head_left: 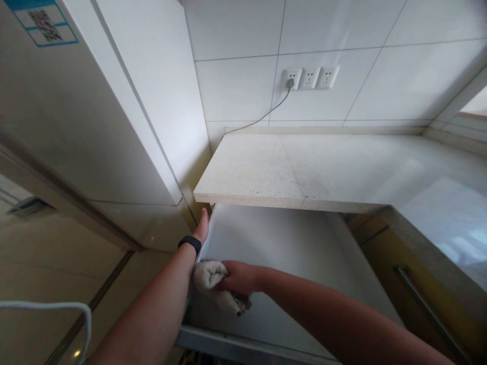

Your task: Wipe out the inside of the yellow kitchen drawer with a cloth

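Note:
A pulled-out drawer (281, 243) with a pale grey inside lies below the countertop. My right hand (241, 278) is closed around a bunched, off-white cloth (211, 276), which presses against the drawer's left side near the front corner. Along the outside of that same side wall is my left hand (203, 227), a dark band on its wrist. One digit of it points up, stretched out; the other fingers are mostly hidden behind the wrist and the drawer's edge.
A pale stone countertop (258, 167) overhangs the drawer's back. To the left stands a tall white cabinet (152, 66). A cabinet front with a metal handle (429, 309) is at right. A white cable (45, 305) loops at lower left; wall sockets (310, 78) hold a plug.

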`<state>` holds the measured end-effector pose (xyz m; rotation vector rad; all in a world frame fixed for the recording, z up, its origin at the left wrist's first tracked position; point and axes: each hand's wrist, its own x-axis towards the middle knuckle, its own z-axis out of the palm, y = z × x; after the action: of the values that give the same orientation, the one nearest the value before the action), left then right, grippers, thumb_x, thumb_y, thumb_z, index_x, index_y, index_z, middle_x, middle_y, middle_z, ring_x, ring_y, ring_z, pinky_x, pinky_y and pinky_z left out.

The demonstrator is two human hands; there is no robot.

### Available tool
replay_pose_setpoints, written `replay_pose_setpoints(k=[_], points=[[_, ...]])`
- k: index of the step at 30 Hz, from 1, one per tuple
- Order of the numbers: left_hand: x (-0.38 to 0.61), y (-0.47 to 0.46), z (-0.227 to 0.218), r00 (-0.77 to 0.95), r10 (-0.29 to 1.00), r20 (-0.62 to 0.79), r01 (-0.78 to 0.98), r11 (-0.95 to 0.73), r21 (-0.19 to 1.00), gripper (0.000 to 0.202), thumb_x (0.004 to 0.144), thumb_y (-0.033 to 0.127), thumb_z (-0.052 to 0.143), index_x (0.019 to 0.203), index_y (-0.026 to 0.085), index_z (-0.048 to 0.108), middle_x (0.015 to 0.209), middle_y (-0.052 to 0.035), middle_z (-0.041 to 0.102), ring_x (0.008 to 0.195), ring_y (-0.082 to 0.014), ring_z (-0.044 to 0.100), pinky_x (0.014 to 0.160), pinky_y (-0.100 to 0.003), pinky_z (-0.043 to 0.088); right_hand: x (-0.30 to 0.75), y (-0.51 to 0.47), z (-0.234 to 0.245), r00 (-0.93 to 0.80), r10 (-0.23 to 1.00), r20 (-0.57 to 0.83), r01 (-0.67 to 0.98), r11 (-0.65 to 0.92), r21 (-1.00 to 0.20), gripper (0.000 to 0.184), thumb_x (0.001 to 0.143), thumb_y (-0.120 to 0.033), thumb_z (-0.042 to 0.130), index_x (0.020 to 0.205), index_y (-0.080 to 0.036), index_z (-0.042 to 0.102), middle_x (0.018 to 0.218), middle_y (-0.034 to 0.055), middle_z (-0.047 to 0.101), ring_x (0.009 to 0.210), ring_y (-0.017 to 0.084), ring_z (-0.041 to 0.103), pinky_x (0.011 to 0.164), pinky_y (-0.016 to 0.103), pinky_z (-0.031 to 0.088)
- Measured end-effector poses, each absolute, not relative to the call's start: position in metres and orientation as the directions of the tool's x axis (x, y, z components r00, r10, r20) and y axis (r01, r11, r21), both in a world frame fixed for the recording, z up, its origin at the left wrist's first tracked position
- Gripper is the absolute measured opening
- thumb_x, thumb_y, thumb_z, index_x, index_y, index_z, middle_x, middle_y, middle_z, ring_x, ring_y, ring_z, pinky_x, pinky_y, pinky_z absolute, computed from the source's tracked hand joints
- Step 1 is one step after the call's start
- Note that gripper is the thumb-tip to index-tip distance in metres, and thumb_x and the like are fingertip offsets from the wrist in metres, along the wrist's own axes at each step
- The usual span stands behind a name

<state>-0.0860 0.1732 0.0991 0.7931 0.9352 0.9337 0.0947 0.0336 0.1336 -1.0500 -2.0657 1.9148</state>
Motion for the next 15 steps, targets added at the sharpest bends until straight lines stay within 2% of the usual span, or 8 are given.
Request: replay_pose_setpoints(k=[2, 4, 9, 13, 15], points=[[-0.087, 0.174, 0.099, 0.267, 0.904, -0.335, -0.268, 0.403, 0.875, 0.092, 0.096, 0.074, 0.007, 0.14, 0.011, 0.058, 0.109, -0.0149, 0.073, 0.107, -0.029, 0.068, 0.097, -0.039, 0.051, 0.095, 0.016, 0.144, -0.775, 0.42, -0.473, 0.47, -0.117, -0.875, 0.039, 0.078, -0.026, 0.07, 0.116, -0.018, 0.07, 0.1, 0.002, 0.069, 0.081, 0.012, 0.062, 0.072, 0.02, 0.051], [-0.087, 0.174, 0.099, 0.263, 0.898, -0.354, -0.25, 0.417, 0.874, 0.091, 0.097, 0.073, 0.008, 0.141, 0.01, 0.057, 0.11, -0.0145, 0.073, 0.11, -0.0287, 0.067, 0.099, -0.038, 0.05, 0.095, 0.004, 0.157, -0.775, 0.359, -0.52, 0.509, -0.133, -0.85, 0.039, 0.077, -0.025, 0.07, 0.116, -0.019, 0.07, 0.098, 0.001, 0.068, 0.077, 0.01, 0.06, 0.065, 0.017, 0.05], [-0.087, 0.174, 0.097, 0.272, 0.896, -0.351, -0.24, 0.417, 0.877, 0.09, 0.096, 0.076, 0.015, 0.144, 0.012, 0.054, 0.114, -0.0127, 0.072, 0.115, -0.0285, 0.065, 0.102, -0.038, 0.048, 0.107, -0.005, 0.185, -0.791, 0.389, -0.472, 0.414, -0.228, -0.881, 0.037, 0.078, -0.022, 0.072, 0.115, -0.022, 0.072, 0.1, -0.0016, 0.068, 0.082, 0.008, 0.06, 0.072, 0.014, 0.05], [-0.088, 0.174, 0.096, 0.286, 0.889, -0.357, -0.196, 0.419, 0.886, 0.091, 0.096, 0.077, 0.014, 0.144, 0.011, 0.055, 0.116, -0.0127, 0.072, 0.118, -0.029, 0.064, 0.104, -0.038, 0.047, 0.143, -0.008, 0.18, -0.706, 0.35, -0.616, 0.538, -0.3, -0.788, 0.038, 0.075, -0.021, 0.072, 0.113, -0.021, 0.073, 0.095, -0.0002, 0.068, 0.071, 0.008, 0.06, 0.064, 0.017, 0.05], [-0.089, 0.176, 0.094, 0.288, 0.888, -0.358, -0.176, 0.416, 0.892, 0.09, 0.097, 0.075, 0.013, 0.144, 0.011, 0.054, 0.118, -0.0129, 0.071, 0.12, -0.0286, 0.063, 0.105, -0.039, 0.046, 0.166, -0.01, 0.174, -0.7, 0.325, -0.636, 0.577, -0.268, -0.772, 0.04, 0.073, -0.021, 0.075, 0.113, -0.022, 0.074, 0.097, 0.0003, 0.069, 0.071, 0.009, 0.06, 0.064, 0.016, 0.05]])
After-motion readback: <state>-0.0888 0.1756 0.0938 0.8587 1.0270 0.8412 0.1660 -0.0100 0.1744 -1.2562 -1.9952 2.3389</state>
